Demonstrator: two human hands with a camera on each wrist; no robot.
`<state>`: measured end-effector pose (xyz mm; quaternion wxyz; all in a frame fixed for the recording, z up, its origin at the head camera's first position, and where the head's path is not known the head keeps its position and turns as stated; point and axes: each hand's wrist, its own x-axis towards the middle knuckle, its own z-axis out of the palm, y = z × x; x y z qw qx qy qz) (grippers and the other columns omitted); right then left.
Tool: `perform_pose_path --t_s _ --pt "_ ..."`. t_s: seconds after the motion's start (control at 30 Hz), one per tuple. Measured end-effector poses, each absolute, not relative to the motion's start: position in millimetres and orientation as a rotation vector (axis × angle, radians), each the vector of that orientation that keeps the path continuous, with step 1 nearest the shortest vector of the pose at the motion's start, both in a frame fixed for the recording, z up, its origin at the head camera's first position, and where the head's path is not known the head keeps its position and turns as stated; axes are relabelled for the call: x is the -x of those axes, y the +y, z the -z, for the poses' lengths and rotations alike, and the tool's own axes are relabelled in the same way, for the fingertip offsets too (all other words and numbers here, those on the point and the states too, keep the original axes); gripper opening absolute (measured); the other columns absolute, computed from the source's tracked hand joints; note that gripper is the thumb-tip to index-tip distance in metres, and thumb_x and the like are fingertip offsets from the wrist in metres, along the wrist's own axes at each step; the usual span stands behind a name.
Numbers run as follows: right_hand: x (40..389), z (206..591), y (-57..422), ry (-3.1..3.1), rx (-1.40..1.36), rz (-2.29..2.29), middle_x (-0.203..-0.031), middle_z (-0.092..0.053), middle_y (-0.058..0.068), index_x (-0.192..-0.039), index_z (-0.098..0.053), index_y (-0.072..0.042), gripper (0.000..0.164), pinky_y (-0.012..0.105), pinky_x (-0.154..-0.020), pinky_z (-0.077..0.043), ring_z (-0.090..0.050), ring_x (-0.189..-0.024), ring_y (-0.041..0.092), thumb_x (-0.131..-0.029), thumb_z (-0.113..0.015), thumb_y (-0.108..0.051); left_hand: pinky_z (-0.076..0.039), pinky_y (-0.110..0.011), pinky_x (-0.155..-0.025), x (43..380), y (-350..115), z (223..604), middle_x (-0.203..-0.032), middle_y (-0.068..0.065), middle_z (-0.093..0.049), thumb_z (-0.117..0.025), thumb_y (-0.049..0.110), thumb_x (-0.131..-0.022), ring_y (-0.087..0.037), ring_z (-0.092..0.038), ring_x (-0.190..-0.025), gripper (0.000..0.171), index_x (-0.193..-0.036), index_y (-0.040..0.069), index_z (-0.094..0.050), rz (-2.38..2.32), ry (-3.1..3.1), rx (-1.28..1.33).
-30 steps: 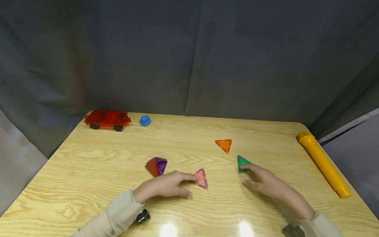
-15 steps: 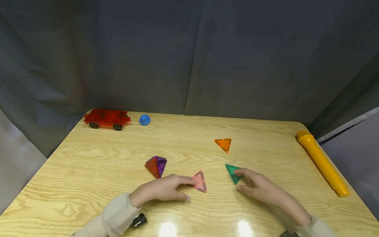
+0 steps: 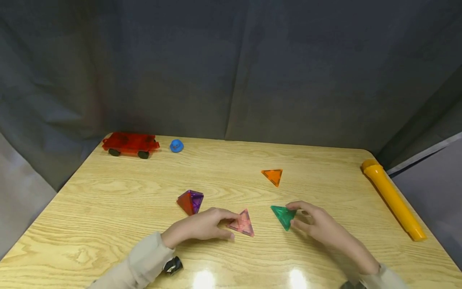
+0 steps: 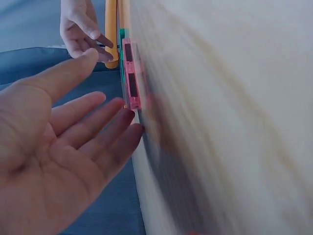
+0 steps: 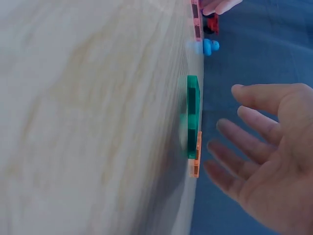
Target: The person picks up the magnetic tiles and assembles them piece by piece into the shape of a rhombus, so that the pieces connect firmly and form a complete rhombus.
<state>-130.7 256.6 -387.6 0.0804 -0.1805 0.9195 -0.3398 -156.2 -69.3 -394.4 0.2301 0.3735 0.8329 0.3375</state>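
Note:
A pink see-through triangular magnetic tile (image 3: pixel 245 224) lies flat on the table in the head view. My left hand (image 3: pixel 205 224) reaches over its left side, fingertips touching or just above it. In the left wrist view those fingers (image 4: pixel 93 142) are loosely extended beside the pink tile (image 4: pixel 131 73). To the right lies a green triangular tile (image 3: pixel 283 216). My right hand (image 3: pixel 317 224) has its index fingertip and thumb at the green tile's right edge. The right wrist view shows relaxed, spread fingers (image 5: pixel 239 147) beside the green tile (image 5: pixel 192 117); contact is hard to tell.
An orange triangular tile (image 3: pixel 273 176) lies farther back. A red and purple pyramid of tiles (image 3: pixel 190 202) stands left of centre. A red wheeled toy car base (image 3: pixel 130 143) and a blue toy duck (image 3: pixel 177 146) sit at the back left. A yellow-orange tube (image 3: pixel 393 198) lies along the right edge.
The green tile has slid left and nearer with my right hand, turning somewhat, and lies closer to the pink tile. The pink tile has shifted slightly toward me under my left hand.

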Motion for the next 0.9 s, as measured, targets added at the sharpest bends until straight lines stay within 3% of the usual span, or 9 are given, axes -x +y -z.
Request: perform_pose_path --t_s 0.23,0.37,0.9 --pt "138.1 395.7 261.8 2.729 0.53 1.0 -0.133 -0.052 0.019 -0.136 -0.045 -0.001 0.065 0.061 -0.097 -0.037 -0.046 -0.122 0.044 -0.085 -0.072 -0.031 -0.046 -0.024 -0.089 168.2 -62.4 398.6 -0.136 -0.014 -0.049 -0.065 0.02 -0.091 -0.022 -0.053 -0.113 0.059 -0.142 0.001 -0.041 -1.026 2.242 -0.949" --pt "141.0 398.9 263.0 2.719 0.522 1.006 -0.135 -0.05 0.02 -0.138 -0.041 0.001 0.075 0.062 -0.101 -0.031 -0.039 -0.128 0.045 -0.082 -0.074 -0.036 -0.043 -0.027 -0.093 175.6 -59.1 403.1 -0.136 -0.015 -0.047 -0.066 0.023 -0.091 -0.021 -0.05 -0.114 0.064 -0.143 -0.002 -0.039 -0.997 2.254 -0.924" --pt "148.0 402.7 260.4 2.814 0.613 0.833 -0.122 -0.059 0.014 -0.133 -0.049 0.002 0.07 0.057 -0.095 -0.039 -0.048 -0.114 0.038 -0.078 -0.078 -0.029 -0.036 -0.04 -0.102 186.7 -43.7 407.7 -0.127 -0.008 -0.045 -0.074 0.028 -0.084 -0.023 -0.04 -0.12 0.066 -0.141 0.011 -0.046 -0.818 2.341 -0.921"
